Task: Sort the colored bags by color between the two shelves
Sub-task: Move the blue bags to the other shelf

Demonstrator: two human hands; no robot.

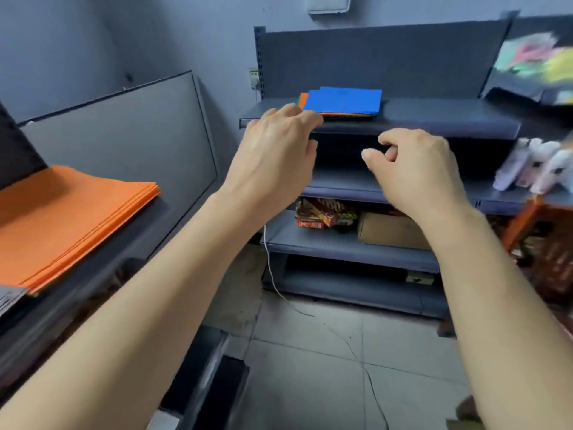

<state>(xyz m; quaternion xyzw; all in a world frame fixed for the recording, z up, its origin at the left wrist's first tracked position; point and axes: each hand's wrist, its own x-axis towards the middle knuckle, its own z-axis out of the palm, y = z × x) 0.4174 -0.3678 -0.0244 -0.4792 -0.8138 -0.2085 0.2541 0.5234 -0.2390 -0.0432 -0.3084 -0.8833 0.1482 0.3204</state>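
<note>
A small mixed stack of flat bags lies on the top board of the far shelf (449, 117), with a blue bag (344, 99) on top and orange bags under it. A thick pile of orange bags (71, 218) rests on the near shelf (102, 274) at the left. My left hand (276, 156) is stretched toward the mixed stack, its fingertips just short of the blue bag's near left corner, holding nothing. My right hand (415, 172) hovers below and right of that stack, fingers loosely curled and empty.
Lower boards of the far shelf hold snack packets (322, 214) and a cardboard box (390, 229). White soft toys (536, 166) and an orange crate (548, 243) sit at the right. A grey panel (124, 135) leans on the wall; a thin cable (273, 274) trails over the tiled floor.
</note>
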